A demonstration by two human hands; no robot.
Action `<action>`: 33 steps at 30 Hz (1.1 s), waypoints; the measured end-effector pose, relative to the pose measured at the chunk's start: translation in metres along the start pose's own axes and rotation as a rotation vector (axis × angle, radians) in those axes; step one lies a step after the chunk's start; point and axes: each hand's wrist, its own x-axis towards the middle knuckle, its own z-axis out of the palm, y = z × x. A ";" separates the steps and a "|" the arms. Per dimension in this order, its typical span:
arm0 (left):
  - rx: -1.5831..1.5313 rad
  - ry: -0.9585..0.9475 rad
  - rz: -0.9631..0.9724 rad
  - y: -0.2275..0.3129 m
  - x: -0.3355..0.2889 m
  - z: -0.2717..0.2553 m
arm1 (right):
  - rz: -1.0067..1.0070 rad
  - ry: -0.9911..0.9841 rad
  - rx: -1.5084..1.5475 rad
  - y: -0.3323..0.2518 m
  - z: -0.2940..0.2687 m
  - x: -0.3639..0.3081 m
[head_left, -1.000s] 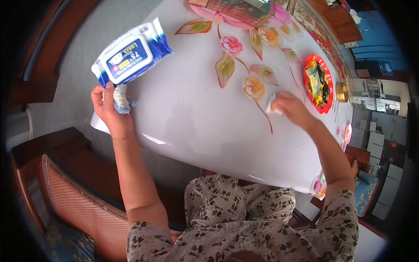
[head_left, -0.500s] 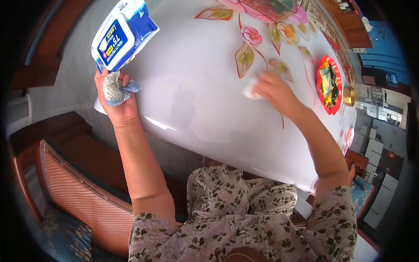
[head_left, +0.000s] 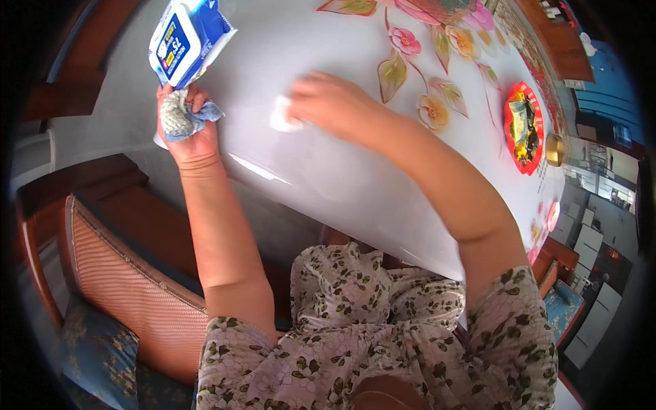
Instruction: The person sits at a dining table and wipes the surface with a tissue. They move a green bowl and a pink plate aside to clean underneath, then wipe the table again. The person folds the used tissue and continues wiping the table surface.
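Observation:
My left hand [head_left: 191, 126] is at the table's left edge, palm up, its fingers curled around a crumpled grey-white and blue cloth [head_left: 179, 117]. Against its fingertips stands a blue and white wet-wipe pack [head_left: 195, 42] with a white lid; whether the fingers also grip the pack is hidden. Over the left part of the glossy white tabletop [head_left: 342, 181], my right hand [head_left: 324, 106] is closed on a white wipe [head_left: 283, 115] and slightly blurred by motion. The wipe appears to touch the surface.
A red scalloped dish [head_left: 524, 130] of wrapped snacks is at the table's right side, beside a gold-coloured round container [head_left: 555, 150]. Printed flowers [head_left: 432, 111] cover the far tabletop. A brown woven-back chair [head_left: 137, 280] with a blue cushion [head_left: 99, 355] is at the lower left.
My right hand has swept left across the tabletop with the wipe, toward my left hand. My left hand keeps its hold on the cloth, and the view has shifted slightly.

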 end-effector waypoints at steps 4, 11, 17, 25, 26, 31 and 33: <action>0.088 0.045 0.000 0.003 0.001 0.002 | 0.313 -0.262 0.011 -0.035 -0.049 -0.127; 0.109 -0.001 -0.025 0.000 0.008 -0.005 | -0.144 0.116 0.156 -0.047 -0.010 -0.021; 0.125 0.004 -0.062 0.006 0.005 -0.007 | 0.081 0.073 -0.031 -0.041 -0.017 -0.136; 0.191 -0.017 -0.062 0.010 0.004 -0.004 | 0.513 -0.018 -0.103 -0.037 -0.099 -0.239; 0.190 -0.020 -0.063 0.010 0.005 -0.003 | 0.492 0.069 -0.131 -0.022 -0.097 -0.211; 0.176 -0.001 -0.068 0.008 0.011 -0.005 | 0.414 0.158 -0.056 0.015 -0.078 -0.166; 0.218 0.024 -0.038 0.010 0.009 -0.005 | 0.520 0.117 -0.131 -0.001 -0.080 -0.228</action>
